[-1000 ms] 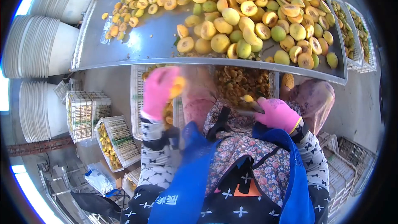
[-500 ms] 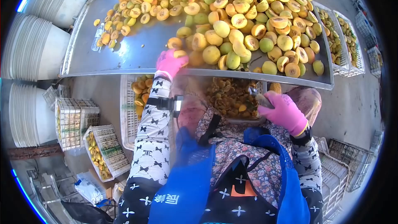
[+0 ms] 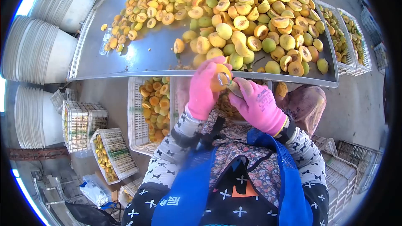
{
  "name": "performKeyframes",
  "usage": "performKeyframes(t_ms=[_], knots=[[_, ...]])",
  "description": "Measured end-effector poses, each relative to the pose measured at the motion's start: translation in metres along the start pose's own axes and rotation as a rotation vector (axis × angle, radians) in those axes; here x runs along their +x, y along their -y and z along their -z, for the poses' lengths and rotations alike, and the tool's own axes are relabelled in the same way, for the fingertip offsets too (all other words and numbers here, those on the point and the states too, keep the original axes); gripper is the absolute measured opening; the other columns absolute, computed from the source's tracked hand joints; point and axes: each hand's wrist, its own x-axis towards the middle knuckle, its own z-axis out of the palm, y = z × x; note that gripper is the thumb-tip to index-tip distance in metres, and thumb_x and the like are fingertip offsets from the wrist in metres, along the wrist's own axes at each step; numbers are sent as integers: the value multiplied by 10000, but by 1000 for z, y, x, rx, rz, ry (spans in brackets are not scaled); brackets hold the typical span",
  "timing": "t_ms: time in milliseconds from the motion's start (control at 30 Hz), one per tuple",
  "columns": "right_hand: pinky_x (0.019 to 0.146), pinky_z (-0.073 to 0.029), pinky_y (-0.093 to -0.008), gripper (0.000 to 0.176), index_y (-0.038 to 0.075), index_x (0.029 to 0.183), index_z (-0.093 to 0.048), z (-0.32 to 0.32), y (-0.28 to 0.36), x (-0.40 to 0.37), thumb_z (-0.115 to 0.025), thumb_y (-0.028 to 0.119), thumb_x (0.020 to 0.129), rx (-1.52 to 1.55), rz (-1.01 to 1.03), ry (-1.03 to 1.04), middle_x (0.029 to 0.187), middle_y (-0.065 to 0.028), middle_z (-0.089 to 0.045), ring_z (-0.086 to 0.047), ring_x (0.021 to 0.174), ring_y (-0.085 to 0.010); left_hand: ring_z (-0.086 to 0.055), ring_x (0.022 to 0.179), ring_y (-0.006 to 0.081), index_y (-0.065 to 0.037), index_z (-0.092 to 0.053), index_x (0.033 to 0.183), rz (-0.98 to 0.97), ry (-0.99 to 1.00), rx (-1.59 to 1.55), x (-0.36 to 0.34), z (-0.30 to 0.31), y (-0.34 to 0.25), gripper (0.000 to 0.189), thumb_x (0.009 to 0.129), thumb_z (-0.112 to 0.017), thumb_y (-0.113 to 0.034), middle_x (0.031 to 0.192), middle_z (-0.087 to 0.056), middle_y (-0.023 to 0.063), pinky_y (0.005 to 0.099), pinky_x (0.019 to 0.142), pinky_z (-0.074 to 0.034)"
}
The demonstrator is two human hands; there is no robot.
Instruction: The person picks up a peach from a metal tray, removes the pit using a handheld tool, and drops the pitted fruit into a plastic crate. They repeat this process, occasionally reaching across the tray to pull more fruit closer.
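Observation:
In a pink glove, my left hand [image 3: 204, 87] is closed round a halved yellow peach [image 3: 221, 75] near the table's front edge. My right hand [image 3: 260, 104], gloved in pink too, grips the handle of a pitting knife [image 3: 235, 88]. Its curved metal loop lies against the peach's cut face. Beyond both hands, a large heap of halved peaches [image 3: 247, 25] covers much of the metal table [image 3: 146, 65]. Below my hands, a crate of dark pits and scraps [image 3: 228, 108] is partly hidden by my gloves.
A white crate of peach halves [image 3: 157, 104] stands under the table edge at left. More filled crates [image 3: 113, 155] sit on the floor at left, with others [image 3: 345, 37] at right. Stacked white tubs [image 3: 39, 50] line the far left. A clear bottle [image 3: 105, 42] lies on the table.
My left hand has come from the table toward my right hand with a peach half. My right hand has moved left and up, bringing the pitting knife onto the fruit.

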Motion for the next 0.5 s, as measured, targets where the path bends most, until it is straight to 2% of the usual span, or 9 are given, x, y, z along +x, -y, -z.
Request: performKeyframes(t_ms=[33, 133, 200, 267, 333, 400, 433, 500], knots=[[649, -506, -451, 385, 29, 1172, -546, 2, 0, -1, -688, 232, 876, -93, -32, 52, 865, -161, -649, -654, 766, -361, -644, 991, 247, 14, -535, 1267, -19, 63, -72, -3, -1, 7, 326, 989, -521, -153, 1149, -645, 168, 359, 891, -526], [625, -489, -435, 345, 33, 1109, -538, 3, -1, -7, -690, 229, 869, -275, -83, 143, 839, -128, -640, -652, 744, -324, -646, 998, 245, 5, -522, 1279, -789, 185, 1113, 4, 16, 20, 335, 979, -564, -139, 1099, -656, 150, 342, 881, -532], [624, -489, -434, 308, 42, 1072, -531, 2, -3, -12, -682, 223, 874, -319, -113, 178, 841, -125, -641, -655, 748, -320, -645, 982, 225, 7, -529, 1257, -864, 193, 1109, 5, 19, 27, 320, 964, -589, -109, 1089, -656, 132, 325, 861, -535], [627, -491, -436, 280, 40, 1044, -523, -2, -5, -17, -670, 209, 877, -320, -106, 201, 838, -134, -635, -652, 753, -332, -643, 960, 203, 8, -532, 1239, -643, 113, 813, 2, 13, 31, 309, 960, -602, -104, 1081, -655, 116, 309, 838, -539], [627, -495, -436, 266, 34, 1026, -514, -6, -2, -22, -663, 195, 875, -208, -135, 230, 834, -147, -632, -651, 759, -347, -640, 933, 178, 9, -530, 1227, -117, -60, 220, -9, -8, 30, 302, 965, -602, -123, 1076, -653, 102, 295, 809, -544], [623, -499, -434, 265, 26, 1017, -506, -8, 4, -22, -661, 181, 868, 1, -194, 254, 828, -166, -631, -651, 763, -366, -640, 893, 155, 6, -551, 1194, -122, -79, 169, -12, -14, 26, 277, 975, -603, -154, 1042, -660, 92, 284, 776, -544], [577, -497, -423, 297, 4, 1008, -498, -17, 5, -28, -683, 169, 844, 122, -171, 141, 735, -179, -599, -627, 681, -396, -640, 873, 144, 5, -561, 1178, -126, -90, 143, -13, -16, 25, 267, 980, -603, -169, 1026, -663, 88, 279, 760, -544], [591, -505, -422, 323, 0, 1030, -517, -21, 7, -28, -693, 182, 829, 258, -78, 92, 744, -176, -606, -621, 672, -397, -644, 848, 142, 6, -586, 1135, -169, -65, 153, -13, -19, 23, 254, 995, -587, -206, 991, -671, 87, 275, 727, -543]])
